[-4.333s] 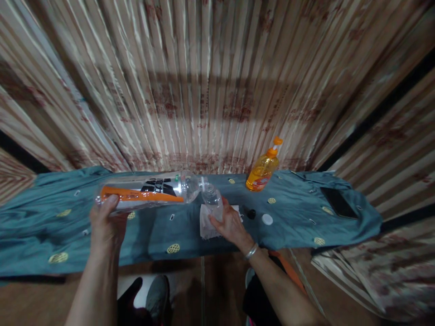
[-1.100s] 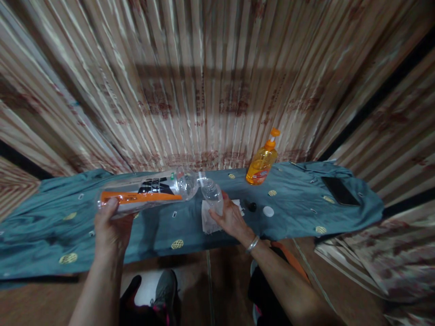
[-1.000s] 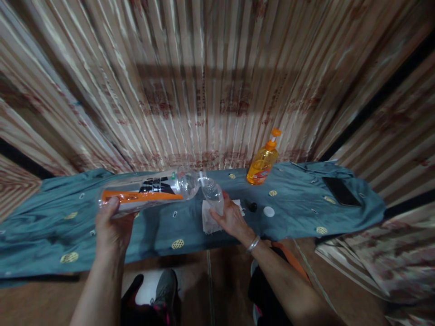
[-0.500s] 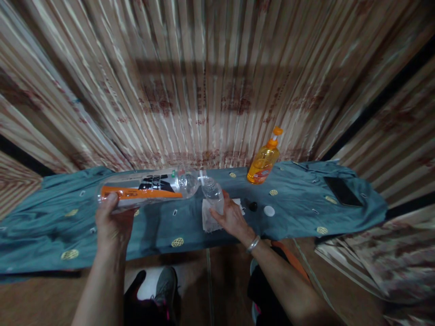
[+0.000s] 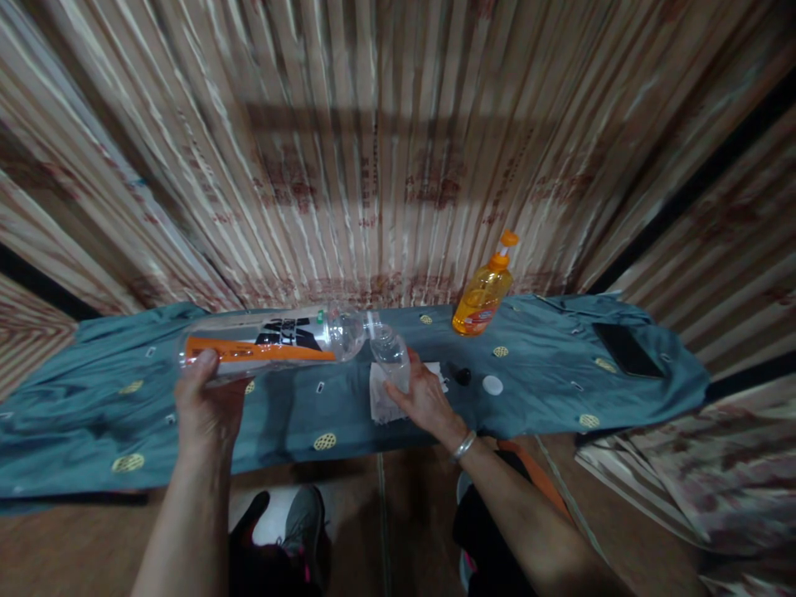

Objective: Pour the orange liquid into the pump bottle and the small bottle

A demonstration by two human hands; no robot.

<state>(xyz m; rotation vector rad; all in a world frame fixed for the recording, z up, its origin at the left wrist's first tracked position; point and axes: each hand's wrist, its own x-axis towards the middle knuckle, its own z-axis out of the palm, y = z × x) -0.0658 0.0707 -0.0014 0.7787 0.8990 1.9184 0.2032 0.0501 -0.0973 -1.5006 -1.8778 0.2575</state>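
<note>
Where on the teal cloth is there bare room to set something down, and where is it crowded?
The teal cloth is bare between the white disc and the phone, and along its front between the left hand and the pale sheet. Left of that hand it is free but rumpled. Crowded: the right hand, small bottle, pale sheet and black piece cluster.

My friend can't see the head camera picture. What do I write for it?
A person's left grip holds a large clear bottle sideways, neck to neck with a small clear bottle in the right grip. An orange pump bottle stands farther right on teal cloth.
</note>
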